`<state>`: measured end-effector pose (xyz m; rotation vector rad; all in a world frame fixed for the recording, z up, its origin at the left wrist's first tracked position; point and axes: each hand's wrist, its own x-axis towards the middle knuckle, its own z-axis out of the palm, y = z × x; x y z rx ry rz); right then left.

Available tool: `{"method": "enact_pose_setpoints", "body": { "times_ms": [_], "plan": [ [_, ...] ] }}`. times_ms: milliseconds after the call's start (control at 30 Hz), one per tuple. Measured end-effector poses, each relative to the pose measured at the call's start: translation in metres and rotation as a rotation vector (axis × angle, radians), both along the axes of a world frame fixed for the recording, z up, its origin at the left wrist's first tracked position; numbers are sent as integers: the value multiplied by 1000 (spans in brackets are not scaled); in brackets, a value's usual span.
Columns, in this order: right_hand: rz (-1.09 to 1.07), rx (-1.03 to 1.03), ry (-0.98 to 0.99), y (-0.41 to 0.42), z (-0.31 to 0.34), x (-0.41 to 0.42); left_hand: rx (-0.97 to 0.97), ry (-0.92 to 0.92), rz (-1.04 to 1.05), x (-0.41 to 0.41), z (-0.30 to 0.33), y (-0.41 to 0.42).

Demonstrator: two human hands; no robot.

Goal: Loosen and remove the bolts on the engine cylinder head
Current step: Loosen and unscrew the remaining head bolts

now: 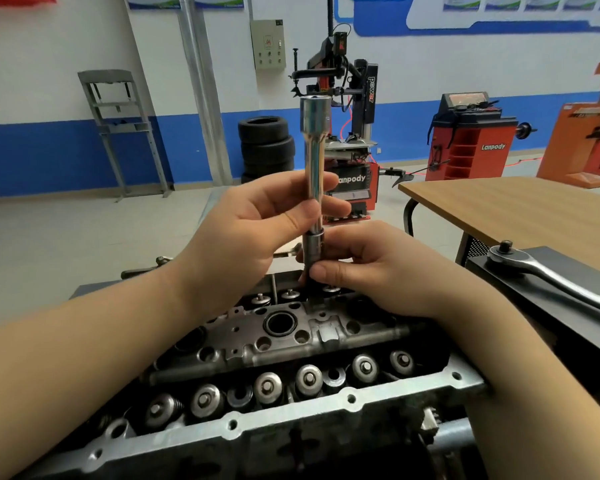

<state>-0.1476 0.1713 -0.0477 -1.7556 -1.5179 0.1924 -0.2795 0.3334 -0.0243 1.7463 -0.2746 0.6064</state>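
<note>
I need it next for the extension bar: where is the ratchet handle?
The ratchet handle lies at right on the black box, beside the right hand.

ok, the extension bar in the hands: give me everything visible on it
The extension bar is a long, polished chrome steel rod, held roughly upright above the far side of the cylinder head. Its top flares into a wider cylindrical drive end with an open recess. The left hand grips the shaft at mid-height; the right hand pinches the darker socket fitted on its lower end. The ratchet handle lies apart on the right, not attached.
</note>
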Motion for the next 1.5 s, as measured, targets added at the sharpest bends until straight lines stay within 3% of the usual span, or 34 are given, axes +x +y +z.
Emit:
{"method": "enact_pose_setpoints", "body": {
  "times_ms": [267,533,867,1067,1367,1500],
  "plan": [
    [-52,141,-101,-2,-1,-3,67,-104,246,3,3,-3],
    [-146,186,-123,-3,-4,-4,-47,23,-74,4,-1,4],
    [-110,122,-67,-4,-1,-7,38,-55,83,7,4,-2],
    [-111,108,-96,-4,-3,-4,-49,7,-106,6,2,5],
    [-76,75,-92,-4,-1,-5,54,-104,184,2,8,1],
    [-87,42,-110,-4,-1,-5,-2,-30,-10,0,4,2]
  ]
}}
